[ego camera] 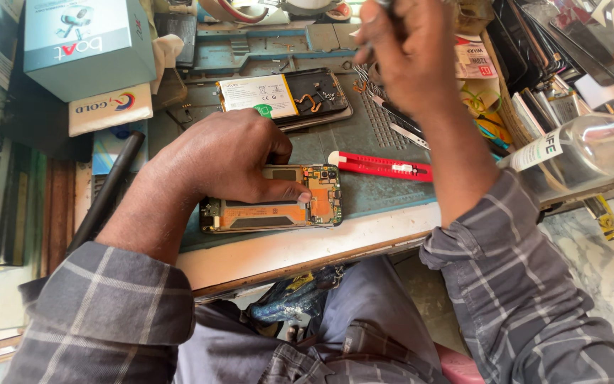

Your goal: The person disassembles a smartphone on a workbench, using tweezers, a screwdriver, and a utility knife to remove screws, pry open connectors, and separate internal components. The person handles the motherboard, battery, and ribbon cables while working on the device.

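My left hand [229, 156] presses down on an opened phone [278, 210] with its circuit board and orange flex cables exposed, thumb on its right part. The phone lies on a grey-green work mat [385, 188] near the bench's front edge. My right hand [403, 53] is raised over the back of the mat, fingers closed around a thin tool whose tip is hidden at the top of the frame. A second opened phone [286, 96] with a white-labelled battery lies behind my left hand.
A red utility knife [381, 165] lies right of the held phone. A clear plastic bottle [584, 146] lies at the right. Blue and white boxes [90, 53] stand back left, a black rod [108, 188] beside them. Phone parts crowd the back right.
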